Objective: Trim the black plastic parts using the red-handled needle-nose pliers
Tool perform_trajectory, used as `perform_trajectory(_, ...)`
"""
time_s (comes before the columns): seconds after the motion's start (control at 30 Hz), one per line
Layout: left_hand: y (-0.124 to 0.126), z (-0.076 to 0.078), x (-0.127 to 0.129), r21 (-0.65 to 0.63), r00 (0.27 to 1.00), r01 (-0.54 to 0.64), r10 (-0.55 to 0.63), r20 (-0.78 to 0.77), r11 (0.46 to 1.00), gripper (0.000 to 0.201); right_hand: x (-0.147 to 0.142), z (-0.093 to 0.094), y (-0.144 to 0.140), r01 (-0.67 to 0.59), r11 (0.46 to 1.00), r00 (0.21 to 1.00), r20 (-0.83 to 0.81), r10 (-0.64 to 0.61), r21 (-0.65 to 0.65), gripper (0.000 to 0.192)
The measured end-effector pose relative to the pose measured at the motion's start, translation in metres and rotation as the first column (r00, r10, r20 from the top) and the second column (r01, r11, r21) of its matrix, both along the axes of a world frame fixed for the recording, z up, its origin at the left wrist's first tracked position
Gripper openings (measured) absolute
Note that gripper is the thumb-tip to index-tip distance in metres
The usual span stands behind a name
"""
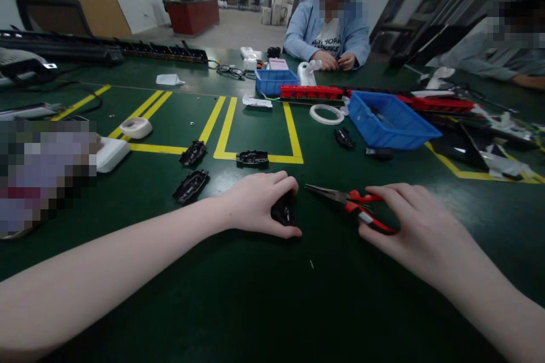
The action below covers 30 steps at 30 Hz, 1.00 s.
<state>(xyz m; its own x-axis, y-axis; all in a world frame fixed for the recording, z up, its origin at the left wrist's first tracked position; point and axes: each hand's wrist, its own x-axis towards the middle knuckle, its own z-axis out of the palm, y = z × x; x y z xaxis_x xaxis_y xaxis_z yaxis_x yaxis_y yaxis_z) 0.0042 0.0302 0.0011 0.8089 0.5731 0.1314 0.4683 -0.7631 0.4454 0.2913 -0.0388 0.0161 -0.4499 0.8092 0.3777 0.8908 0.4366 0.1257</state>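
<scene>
The left hand (259, 203) closes its fingers around a small black part (283, 211) on the green surface (272, 295), while the right hand (411, 221), at 3 o'clock from it, grips the red pliers (351, 201), which should better approach slowly and stay level.

On the green table (272, 306), the left hand (255, 204) closes around a small black part (283, 211). Just beside it, the right hand (409, 221) grips the red-handled pliers (353, 203), whose tips point toward the left hand. A blue bin (389, 122) sits farther back toward the right edge.
</scene>
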Motion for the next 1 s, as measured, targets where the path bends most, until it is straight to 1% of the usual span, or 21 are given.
perform_trajectory(0.1,0.0,0.001,0.0,0.019,1.0,0.02,-0.019,-0.019,1.0,0.059,0.005,0.002,-0.001,0.054,0.997,0.998,0.04,-0.056,0.05,0.037)
perform_trajectory(0.17,-0.001,0.001,0.001,0.043,0.999,0.039,-0.038,-0.029,0.998,0.057,0.003,0.005,-0.004,0.065,0.995,0.998,0.0,-0.065,0.081,0.039)
perform_trajectory(0.23,-0.002,0.001,0.001,0.074,0.998,0.053,-0.051,-0.032,0.996,0.055,0.001,0.008,-0.009,0.054,0.994,0.996,-0.075,-0.047,0.093,0.041)
perform_trajectory(0.37,-0.003,0.0,0.002,0.116,0.997,0.066,-0.06,-0.05,0.991,0.053,0.002,0.007,-0.019,0.012,0.998,0.984,-0.176,-0.001,0.062,0.046)
perform_trajectory(0.53,-0.003,-0.001,0.002,0.134,0.997,0.066,-0.061,-0.036,0.989,0.053,-0.002,-0.005,-0.023,-0.082,0.997,0.975,-0.206,0.078,-0.013,0.051)
perform_trajectory(0.67,-0.003,-0.002,0.002,0.128,0.998,0.066,-0.064,-0.016,0.99,0.05,-0.008,-0.01,-0.026,-0.17,0.985,0.956,-0.241,0.167,0.012,0.056)
perform_trajectory(0.73,-0.003,-0.001,0.002,0.126,0.998,0.067,-0.066,-0.011,0.99,0.048,-0.009,-0.008,-0.028,-0.181,0.983,0.957,-0.23,0.179,0.009,0.057)
perform_trajectory(0.8,-0.003,-0.002,0.002,0.125,0.998,0.07,-0.07,-0.006,0.99,0.048,-0.01,-0.007,-0.03,-0.172,0.985,0.963,-0.211,0.168,-0.002,0.057)
perform_trajectory(0.9,-0.003,-0.002,0.002,0.13,0.998,0.069,-0.069,-0.005,0.989,0.049,-0.009,-0.004,-0.03,-0.174,0.984,0.964,-0.198,0.176,0.028,0.049)
perform_trajectory(1.0,-0.003,-0.002,0.002,0.14,0.998,0.07,-0.07,-0.001,0.988,0.049,-0.011,-0.004,-0.029,-0.177,0.984,0.955,-0.234,0.18,0.036,0.041)
